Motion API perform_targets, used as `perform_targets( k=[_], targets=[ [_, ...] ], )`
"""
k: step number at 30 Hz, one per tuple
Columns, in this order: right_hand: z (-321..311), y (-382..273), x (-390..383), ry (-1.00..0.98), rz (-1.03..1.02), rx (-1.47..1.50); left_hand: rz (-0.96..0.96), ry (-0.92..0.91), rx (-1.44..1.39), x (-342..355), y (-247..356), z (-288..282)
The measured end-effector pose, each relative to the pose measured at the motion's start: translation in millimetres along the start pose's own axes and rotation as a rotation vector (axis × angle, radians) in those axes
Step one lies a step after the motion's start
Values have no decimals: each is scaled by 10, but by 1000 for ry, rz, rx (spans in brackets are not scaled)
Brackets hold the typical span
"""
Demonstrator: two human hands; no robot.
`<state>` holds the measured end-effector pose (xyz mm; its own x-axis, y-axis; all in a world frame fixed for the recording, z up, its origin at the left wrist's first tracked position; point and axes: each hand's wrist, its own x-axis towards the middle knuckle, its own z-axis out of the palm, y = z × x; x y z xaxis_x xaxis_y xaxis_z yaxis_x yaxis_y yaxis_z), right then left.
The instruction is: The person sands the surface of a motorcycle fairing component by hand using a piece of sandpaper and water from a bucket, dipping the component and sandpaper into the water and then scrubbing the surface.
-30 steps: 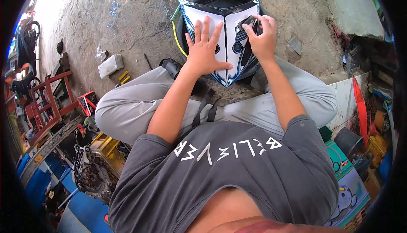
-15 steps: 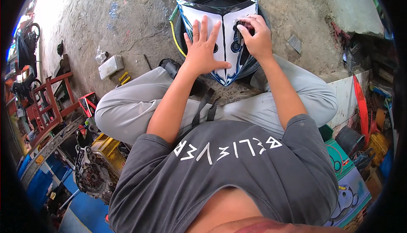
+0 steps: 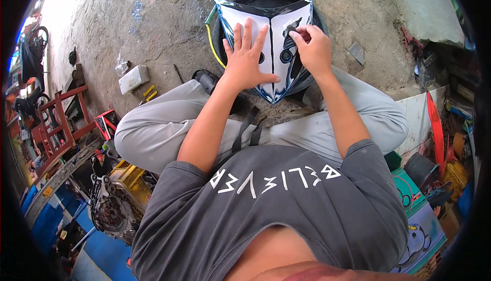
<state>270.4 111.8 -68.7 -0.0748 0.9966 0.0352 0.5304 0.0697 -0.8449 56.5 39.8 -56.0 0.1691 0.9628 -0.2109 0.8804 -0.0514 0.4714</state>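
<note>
"Rough, stained concrete [image 3: 169, 30] makes up the floor of this cluttered workshop. What lies in front of the person?"

"A glossy white motorcycle fairing panel [image 3: 279, 38], shaped like a shield, its point toward the person. Black stripe down the middle, black band across the far edge, blue mirror-like trim along the sides."

"And the hands?"

"The left hand [image 3: 246, 66] is spread flat on the panel's left half, fingers apart, gripping nothing. The right hand [image 3: 313, 49] has its thumb and fingers drawn together at a dark patch [image 3: 289, 44] on the other half; whether they pinch anything, I can't tell."

"What does the panel rest on?"

"Something round and black, a tub or a tyre [image 3: 320, 17]; I can't say which. A yellow hose [image 3: 210, 39] curves along its left side."

"Farther out?"

"Left, a pale block [image 3: 134, 80] lies near a small yellow tool [image 3: 150, 93]. Past the left knee comes a red-and-black carton [image 3: 106, 125], then a yellow crate [image 3: 134, 176] with an engine casing [image 3: 112, 209] just beside it. The crate's contents are too dark to make out. Beyond stands a red frame [image 3: 64, 120]."

"Containers on the right?"

"A black bucket [image 3: 422, 171] near a green case [image 3: 406, 186], with a curved red panel [image 3: 434, 127] close by. I can't see into the bucket."
</note>
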Motion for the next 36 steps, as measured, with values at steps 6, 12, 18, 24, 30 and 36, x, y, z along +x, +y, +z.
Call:
perform_targets(
  k=[6,12,18,24,30,36],
  targets=[
    [-4,55,50,74,-72,-15,5,0,-12,11,-2,5],
    [46,103,45,109,-140,-80,2,6,-4,5,0,4],
    [96,79,-11,97,-303,-96,-2,-7,-10,10,11,-8],
    [3,96,108,58,-206,-28,-6,-14,-4,10,18,-21],
    [88,4,-25,-37,-365,-60,-5,-14,-2,8,13,-11],
    [45,82,37,11,-260,-33,3,-3,6,8,10,-7]
  ],
)
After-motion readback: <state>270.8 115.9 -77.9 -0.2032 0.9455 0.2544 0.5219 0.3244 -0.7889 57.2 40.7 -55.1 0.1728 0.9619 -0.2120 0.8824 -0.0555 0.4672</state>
